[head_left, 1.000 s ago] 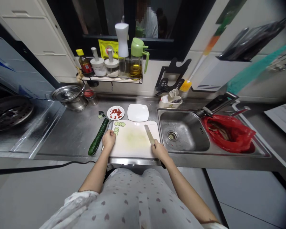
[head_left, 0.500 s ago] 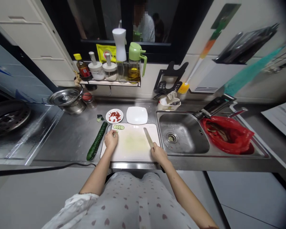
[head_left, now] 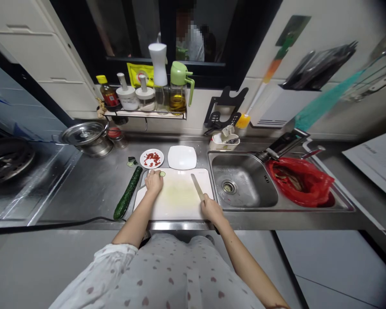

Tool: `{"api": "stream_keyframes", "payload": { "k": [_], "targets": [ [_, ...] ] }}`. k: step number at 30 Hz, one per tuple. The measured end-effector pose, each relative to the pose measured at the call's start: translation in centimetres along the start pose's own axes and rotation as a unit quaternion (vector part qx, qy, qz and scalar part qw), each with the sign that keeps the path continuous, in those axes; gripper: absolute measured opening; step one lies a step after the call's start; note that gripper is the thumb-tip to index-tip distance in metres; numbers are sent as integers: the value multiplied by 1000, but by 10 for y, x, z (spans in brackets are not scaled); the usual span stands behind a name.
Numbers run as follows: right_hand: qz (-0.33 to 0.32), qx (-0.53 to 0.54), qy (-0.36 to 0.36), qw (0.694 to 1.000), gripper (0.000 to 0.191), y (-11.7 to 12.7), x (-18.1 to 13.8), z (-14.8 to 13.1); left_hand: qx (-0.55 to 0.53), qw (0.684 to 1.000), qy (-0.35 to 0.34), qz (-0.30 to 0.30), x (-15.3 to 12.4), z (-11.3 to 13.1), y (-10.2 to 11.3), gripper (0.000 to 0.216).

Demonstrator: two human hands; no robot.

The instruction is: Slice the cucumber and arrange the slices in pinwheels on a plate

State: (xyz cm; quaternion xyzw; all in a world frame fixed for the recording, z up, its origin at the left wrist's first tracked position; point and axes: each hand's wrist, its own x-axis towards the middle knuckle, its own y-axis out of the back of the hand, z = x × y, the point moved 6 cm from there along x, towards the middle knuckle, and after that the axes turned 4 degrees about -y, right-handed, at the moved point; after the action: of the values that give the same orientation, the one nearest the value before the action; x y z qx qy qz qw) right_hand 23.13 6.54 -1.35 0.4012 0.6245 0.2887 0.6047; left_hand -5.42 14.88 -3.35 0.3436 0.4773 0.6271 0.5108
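My left hand [head_left: 154, 182] is at the upper left of the white cutting board [head_left: 176, 208], its fingers closed over the thin cucumber slices. One cucumber slice [head_left: 162, 174] shows beside the fingertips; the hand hides the others. In my right hand [head_left: 211, 209] is the handle of a knife [head_left: 197, 187], its blade slanting up and left above the right part of the board. A long dark green cucumber [head_left: 128, 193] lies along the board's left side. Small cucumber end pieces [head_left: 132, 161] rest on the counter beyond it.
Behind the board stand a round plate of chopped red pieces [head_left: 144, 159] and a white square dish [head_left: 182, 157]. The sink [head_left: 247, 182] lies to the right, with a red bag [head_left: 304, 182] beyond. A lidded pot [head_left: 86, 139] is at the back left, beneath a condiment shelf [head_left: 141, 114].
My left hand has moved slightly up and right, from beside the cucumber slices to over them, covering most of the row. My right hand keeps the knife in nearly the same place.
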Motion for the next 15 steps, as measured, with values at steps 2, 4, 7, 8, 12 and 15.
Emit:
{"api": "stream_keyframes", "payload": {
  "k": [2, 4, 7, 8, 12, 15],
  "targets": [
    [2, 1, 1, 1000, 30, 1, 0, 0, 8, 1000, -6, -2, 1, -1, -1, 35],
    [1, 0, 3, 1000, 30, 1, -1, 0, 9, 1000, -6, -6, 2, -3, -1, 34],
    [-6, -2, 5, 1000, 30, 2, -2, -1, 8, 1000, -8, -17, 6, -4, -2, 36],
    [-8, -2, 4, 1000, 30, 2, -2, -1, 9, 1000, -14, -22, 7, -4, -2, 38],
    [-9, 1, 1, 1000, 29, 3, -3, -1, 9, 999, -35, -40, 14, -3, -2, 36],
    [-10, 1, 4, 1000, 29, 3, -3, -1, -4, 999, -35, -38, 18, -3, 1, 32]
  ]
}}
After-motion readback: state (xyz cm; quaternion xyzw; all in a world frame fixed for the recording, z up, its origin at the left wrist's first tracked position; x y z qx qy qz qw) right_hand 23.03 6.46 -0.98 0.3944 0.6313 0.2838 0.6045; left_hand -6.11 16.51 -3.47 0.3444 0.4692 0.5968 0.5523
